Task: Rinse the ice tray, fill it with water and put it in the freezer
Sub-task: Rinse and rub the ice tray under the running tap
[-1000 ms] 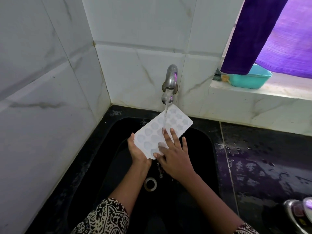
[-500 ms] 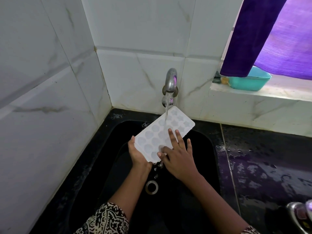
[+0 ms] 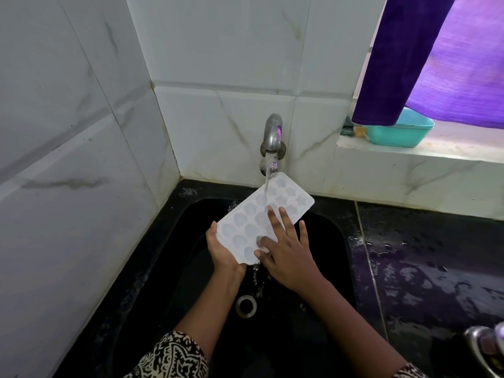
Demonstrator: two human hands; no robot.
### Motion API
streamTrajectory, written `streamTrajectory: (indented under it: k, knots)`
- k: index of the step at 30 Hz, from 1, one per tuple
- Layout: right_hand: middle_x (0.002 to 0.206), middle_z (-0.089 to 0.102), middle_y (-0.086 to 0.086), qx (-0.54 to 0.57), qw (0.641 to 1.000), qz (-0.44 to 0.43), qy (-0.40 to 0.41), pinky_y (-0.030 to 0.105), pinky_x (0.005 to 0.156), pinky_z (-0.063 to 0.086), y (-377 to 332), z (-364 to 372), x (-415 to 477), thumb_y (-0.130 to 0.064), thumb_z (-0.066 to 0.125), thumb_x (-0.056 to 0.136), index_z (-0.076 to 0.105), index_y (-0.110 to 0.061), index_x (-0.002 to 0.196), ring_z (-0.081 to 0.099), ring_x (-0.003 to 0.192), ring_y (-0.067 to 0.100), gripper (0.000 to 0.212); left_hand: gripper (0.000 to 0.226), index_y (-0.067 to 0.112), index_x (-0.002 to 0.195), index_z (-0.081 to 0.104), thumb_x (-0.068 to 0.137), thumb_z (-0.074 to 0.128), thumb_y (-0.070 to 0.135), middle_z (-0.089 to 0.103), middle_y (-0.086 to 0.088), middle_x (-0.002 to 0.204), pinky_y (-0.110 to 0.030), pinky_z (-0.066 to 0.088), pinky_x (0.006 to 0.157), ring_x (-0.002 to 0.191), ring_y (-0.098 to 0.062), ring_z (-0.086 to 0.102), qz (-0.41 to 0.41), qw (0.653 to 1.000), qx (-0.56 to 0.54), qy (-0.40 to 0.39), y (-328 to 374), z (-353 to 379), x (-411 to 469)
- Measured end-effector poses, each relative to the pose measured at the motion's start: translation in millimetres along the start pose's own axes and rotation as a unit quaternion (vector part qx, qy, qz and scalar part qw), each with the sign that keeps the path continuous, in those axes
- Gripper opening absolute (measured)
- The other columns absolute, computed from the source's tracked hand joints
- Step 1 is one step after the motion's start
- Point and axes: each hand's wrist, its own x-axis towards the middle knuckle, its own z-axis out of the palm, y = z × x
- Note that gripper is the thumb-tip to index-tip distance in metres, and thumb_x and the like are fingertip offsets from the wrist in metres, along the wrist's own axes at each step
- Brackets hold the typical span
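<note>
Two hands work the pale, translucent, flexible-looking moulded ice tray (image 3: 261,219), tilted over the black sink (image 3: 335,241). The left hand (image 3: 222,251) grasps its near-left corner from beneath; rightward, the right hand (image 3: 286,252) lies flat and unclenched on its face. Thin, wet and probably slippery, it wants edge support under the metal tap (image 3: 271,143).
</note>
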Motion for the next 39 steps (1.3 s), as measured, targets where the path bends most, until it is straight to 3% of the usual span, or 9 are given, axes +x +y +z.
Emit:
streamTrajectory:
  k: [2,6,14,21,24,28,32,37,39]
  knots:
    - [0.15,-0.03,-0.005,-0.042,0.999,-0.015,-0.009,0.049,0.106,-0.02,1.4,-1.2,2.0,-0.052,0.024,0.096,0.052,-0.036,0.12,-0.04,0.133,0.018,0.041,0.066,0.007,0.126,0.059,0.093,0.031,0.057,0.067,-0.022,0.118,-0.046,0.049,0.09,0.11,-0.04,0.06,0.004,1.0,0.001,0.003,2.4,-0.5,1.6]
    - [0.15,-0.029,-0.004,-0.055,0.998,-0.012,-0.025,0.05,0.106,-0.021,2.5,-7.5,7.0,-0.053,0.041,0.094,0.057,-0.038,0.119,-0.038,0.133,0.018,0.033,0.062,0.009,0.121,0.061,0.094,0.03,0.056,0.073,-0.018,0.103,-0.042,0.051,0.081,0.097,-0.036,0.065,0.014,1.0,0.02,0.006,6.8,-1.6,3.7]
    - [0.16,-0.007,-0.003,-0.031,0.999,0.009,-0.003,0.047,0.108,-0.02,-0.2,-10.9,6.0,-0.055,0.057,0.084,0.068,-0.03,0.104,-0.031,0.135,0.013,0.033,0.067,0.008,0.128,0.058,0.093,0.031,0.058,0.067,-0.022,0.117,-0.048,0.046,0.095,0.106,-0.04,0.061,0.007,1.0,0.014,0.007,2.4,-6.8,1.9]
    - [0.153,-0.027,-0.006,0.002,0.996,-0.025,-0.085,0.055,0.115,-0.007,1.3,-6.8,8.6,-0.042,0.045,0.096,0.057,-0.035,0.122,-0.037,0.134,0.017,0.03,0.069,0.007,0.133,0.055,0.092,0.031,0.057,0.064,-0.022,0.123,-0.052,0.041,0.104,0.117,-0.043,0.056,0.007,1.0,0.004,0.006,0.9,-10.0,6.0]
    - [0.154,-0.021,-0.009,0.013,0.997,-0.042,-0.065,0.054,0.116,-0.005,5.4,-5.4,9.4,-0.039,0.049,0.095,0.065,-0.035,0.109,-0.038,0.131,0.013,0.022,0.066,0.008,0.127,0.059,0.093,0.031,0.057,0.068,-0.021,0.115,-0.047,0.047,0.093,0.106,-0.04,0.061,0.002,1.0,0.009,0.006,2.2,-8.2,6.3]
    - [0.159,-0.01,-0.004,-0.01,0.999,-0.024,-0.042,0.05,0.112,-0.013,11.1,-5.5,10.2,-0.045,0.055,0.09,0.066,-0.035,0.105,-0.033,0.134,0.013,0.021,0.068,0.007,0.128,0.058,0.092,0.03,0.058,0.064,-0.024,0.121,-0.051,0.042,0.1,0.112,-0.043,0.057,-0.009,1.0,0.006,-0.005,-1.4,-7.5,5.5]
    - [0.155,-0.022,-0.005,-0.036,0.997,-0.036,-0.053,0.051,0.112,-0.012,11.5,-1.7,8.9,-0.046,0.051,0.092,0.059,-0.037,0.116,-0.037,0.133,0.017,0.026,0.07,0.007,0.13,0.057,0.091,0.03,0.059,0.061,-0.025,0.126,-0.052,0.041,0.1,0.117,-0.044,0.054,-0.012,1.0,0.002,-0.012,-2.1,-11.4,9.0]
    - [0.159,0.007,0.001,-0.037,0.998,-0.049,0.0,0.062,0.113,0.011,5.6,6.5,2.6,-0.041,0.064,0.083,0.067,-0.034,0.092,-0.015,0.141,0.022,0.011,0.07,0.005,0.13,0.057,0.091,0.031,0.058,0.062,-0.025,0.125,-0.053,0.038,0.104,0.117,-0.044,0.054,-0.021,1.0,0.016,0.001,-5.6,-20.2,9.7]
    - [0.159,0.001,-0.004,-0.03,0.999,-0.016,-0.007,0.054,0.116,-0.002,5.8,2.2,0.3,-0.045,0.063,0.083,0.066,-0.031,0.093,-0.02,0.14,0.014,0.018,0.068,0.005,0.127,0.059,0.092,0.032,0.057,0.065,-0.023,0.12,-0.051,0.04,0.102,0.111,-0.043,0.058,-0.02,1.0,0.024,0.006,-9.2,-22.0,7.9]
